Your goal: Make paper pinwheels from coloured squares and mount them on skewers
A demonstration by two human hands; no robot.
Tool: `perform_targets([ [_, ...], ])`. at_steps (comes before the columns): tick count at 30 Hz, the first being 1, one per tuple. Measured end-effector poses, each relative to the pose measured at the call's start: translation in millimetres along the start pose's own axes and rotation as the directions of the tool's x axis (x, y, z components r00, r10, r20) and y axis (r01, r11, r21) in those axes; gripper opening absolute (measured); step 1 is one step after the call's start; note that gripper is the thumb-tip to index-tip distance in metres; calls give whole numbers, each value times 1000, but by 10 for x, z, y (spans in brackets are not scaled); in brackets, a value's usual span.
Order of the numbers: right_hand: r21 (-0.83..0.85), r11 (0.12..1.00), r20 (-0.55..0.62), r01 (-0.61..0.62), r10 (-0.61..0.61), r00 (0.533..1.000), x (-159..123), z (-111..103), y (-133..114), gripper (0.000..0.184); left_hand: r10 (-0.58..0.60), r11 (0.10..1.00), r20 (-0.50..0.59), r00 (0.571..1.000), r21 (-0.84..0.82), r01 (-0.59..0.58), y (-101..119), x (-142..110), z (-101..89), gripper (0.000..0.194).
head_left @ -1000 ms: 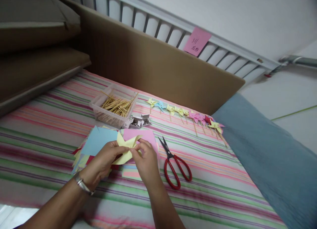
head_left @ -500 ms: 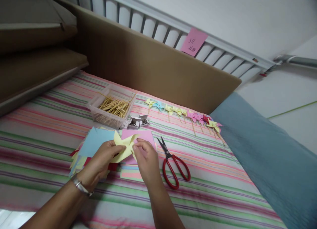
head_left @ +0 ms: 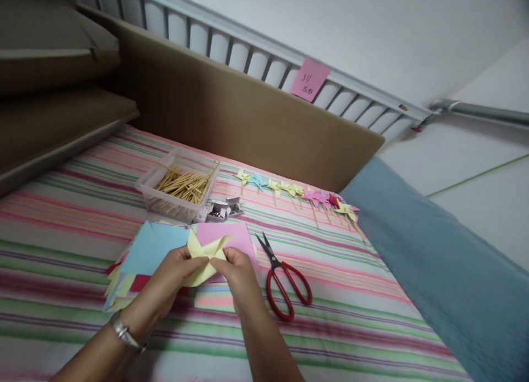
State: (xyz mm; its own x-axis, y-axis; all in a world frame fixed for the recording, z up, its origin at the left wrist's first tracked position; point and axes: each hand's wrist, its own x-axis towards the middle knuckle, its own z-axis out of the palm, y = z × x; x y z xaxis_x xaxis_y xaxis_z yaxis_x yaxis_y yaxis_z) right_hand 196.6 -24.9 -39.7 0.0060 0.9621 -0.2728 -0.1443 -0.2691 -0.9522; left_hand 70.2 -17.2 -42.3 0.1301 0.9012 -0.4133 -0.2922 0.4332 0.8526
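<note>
together, both hands are pinching a pale yellow paper piece (head_left: 205, 253), cut and partly folded so its points are curling up like pinwheel blades. the left hand (head_left: 171, 277) is gripping the piece's left side, thumb on top and fingers underneath, so its grip is closed on the paper. the right hand (head_left: 238, 275) is closing thumb and forefinger on the middle of the piece, seemingly to keep the folded tips gathered at the centre; its grip is narrow and also holding the paper. the piece is being held just above the stack of coloured paper squares (head_left: 155, 249), near the front of the striped bedsheet (head_left: 351, 294), likely so the next sheets are lying within easy reach.

red-handled scissors (head_left: 283, 280) are lying just right of the right hand, blades pointing far-left, apart from the paper. farther back, a clear plastic tray of wooden sticks (head_left: 182, 186) is sitting left of centre, and touching or just beside its right end are small open boxes of what look like metal pins (head_left: 221, 210), too small to tell for sure. a row of finished paper pinwheels (head_left: 295, 194) on sticks is lying along the far edge, in front of a brown cardboard sheet (head_left: 248, 117) leaning against the white bed rail (head_left: 231, 46). a pink sticky note (head_left: 309, 80) is hanging on that rail, and a blue blanket (head_left: 433, 272) is covering the right side.
</note>
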Motion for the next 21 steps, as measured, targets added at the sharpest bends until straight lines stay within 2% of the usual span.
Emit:
perform_targets([
  [3, 0, 1000, -26, 21, -21, 999, 4, -7, 3, 9, -12, 1000, 19, 1000, -5, 12, 7, -2, -5, 26],
  [7, 54, 998, 12, 33, -34, 999, 6, -16, 6, 11, -3, 1000, 63, 998, 12, 2, 10, -10, -27, 22],
  [11, 27, 999, 44, 31, -32, 999, 10, -10, -12, 12, -5, 1000, -2, 1000, 30, 5, 25, -14, -45, 23],
  [14, -40, 996, 92, 76, -72, 993, 4, -27, -20, 12, 28, 999, -52, 998, 18, -27, 92, -10, -98, 23],
  [17, -290, 938, 52, 191, -184, 982, 35, -95, 12, 19, 84, 996, -128, 988, -24, -88, 232, -17, -215, 24],
  [19, -521, 817, 14, 245, -279, 960, 121, -148, 34, 25, 114, 989, -176, 978, -78, -129, 340, -31, -323, 21],
  [21, -674, 695, -1, 251, -341, 940, 274, -169, 25, 27, 128, 978, -214, 968, -134, -159, 428, -47, -438, 17],
])
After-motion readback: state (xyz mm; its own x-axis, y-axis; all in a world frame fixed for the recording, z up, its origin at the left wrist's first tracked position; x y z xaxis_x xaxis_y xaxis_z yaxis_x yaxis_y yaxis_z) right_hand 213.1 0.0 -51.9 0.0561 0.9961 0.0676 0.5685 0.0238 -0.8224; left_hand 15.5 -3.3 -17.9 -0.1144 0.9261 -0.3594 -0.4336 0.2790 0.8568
